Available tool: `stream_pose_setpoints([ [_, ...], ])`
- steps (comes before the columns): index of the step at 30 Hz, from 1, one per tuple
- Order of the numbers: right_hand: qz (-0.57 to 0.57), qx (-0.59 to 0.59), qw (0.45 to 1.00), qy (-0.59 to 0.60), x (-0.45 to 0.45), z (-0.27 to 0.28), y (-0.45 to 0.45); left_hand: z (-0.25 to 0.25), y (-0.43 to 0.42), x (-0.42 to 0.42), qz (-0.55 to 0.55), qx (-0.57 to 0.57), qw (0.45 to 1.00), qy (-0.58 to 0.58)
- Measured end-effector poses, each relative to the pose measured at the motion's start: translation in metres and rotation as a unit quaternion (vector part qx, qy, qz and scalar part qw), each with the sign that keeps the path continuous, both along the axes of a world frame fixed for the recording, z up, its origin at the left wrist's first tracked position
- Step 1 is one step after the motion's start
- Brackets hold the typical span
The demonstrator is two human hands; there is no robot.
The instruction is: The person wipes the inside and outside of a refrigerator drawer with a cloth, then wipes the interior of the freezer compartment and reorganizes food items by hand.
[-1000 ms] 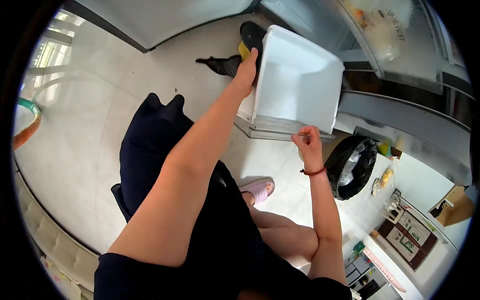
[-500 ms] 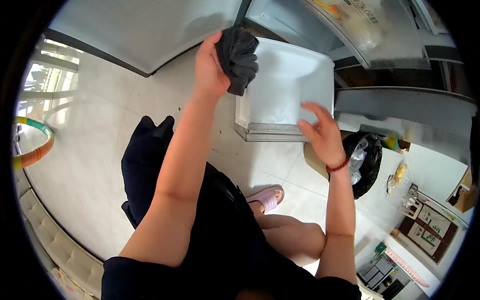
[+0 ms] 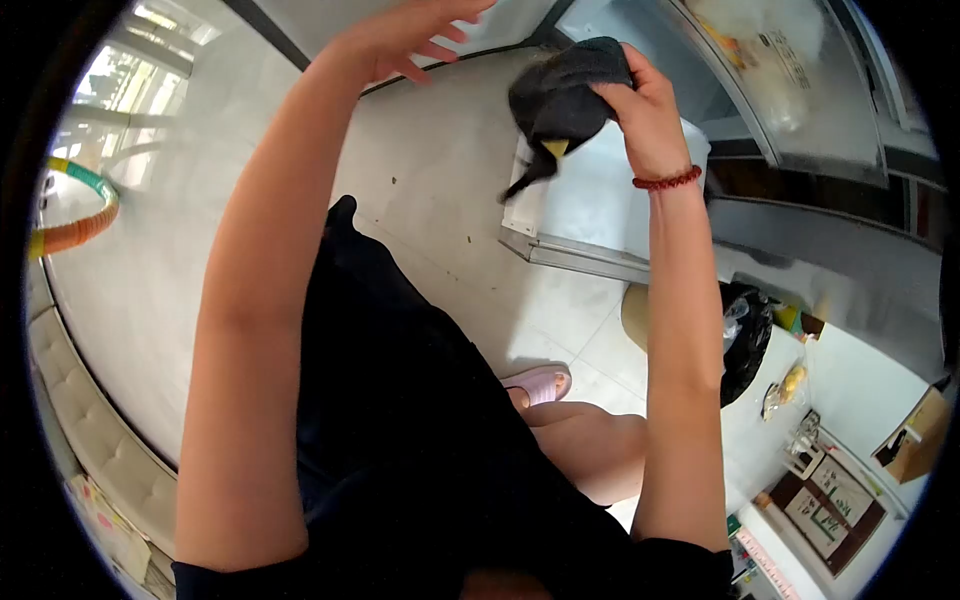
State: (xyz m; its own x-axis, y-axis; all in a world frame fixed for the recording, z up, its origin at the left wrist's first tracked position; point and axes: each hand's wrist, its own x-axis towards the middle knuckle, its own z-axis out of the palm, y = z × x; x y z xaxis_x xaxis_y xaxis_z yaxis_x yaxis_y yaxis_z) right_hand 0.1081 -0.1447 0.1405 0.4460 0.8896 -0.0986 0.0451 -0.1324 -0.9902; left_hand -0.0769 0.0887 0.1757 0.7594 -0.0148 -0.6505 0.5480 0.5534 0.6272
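My right hand (image 3: 650, 110), with a red beaded band at the wrist, grips a crumpled dark grey cloth (image 3: 572, 90). The cloth hangs over the near-left part of a white drawer (image 3: 600, 200), a loose end trailing down with a small yellow patch on it. Whether the cloth touches the drawer I cannot tell. Up at the top edge my left hand (image 3: 415, 40) is empty, its fingers spread, beside a grey door panel (image 3: 500, 22).
An upper refrigerator drawer (image 3: 780, 90) holds bagged items at the top right. Below the white drawer stands a bin with a black bag (image 3: 748, 350). A coloured hoop (image 3: 85, 225) and a cushioned bench (image 3: 95, 410) are on the left. Small specks dot the tiled floor (image 3: 430, 210).
The cloth has passed from my left hand to my right. My left hand has moved up and left and opened; my right hand has risen. The view has shifted slightly.
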Motion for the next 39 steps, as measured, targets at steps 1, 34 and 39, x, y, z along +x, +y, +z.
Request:
stream_pose_setpoints([
  [1, 0.004, 0.035, 0.998, 0.046, -0.011, 0.005, 0.003, -0.010, -0.019, -0.003, 0.039, -0.049, 0.997, -0.040],
  [34, 0.023, -0.121, 0.901, -0.417, -0.073, 0.022, -0.132, -0.113, -0.166, 0.019, 0.157, 0.257, 0.946, -0.118],
  [39, -0.037, -0.088, 0.938, -0.334, -0.075, 0.031, -0.136, -0.073, -0.167, 0.026, 0.186, 0.304, 0.905, -0.232],
])
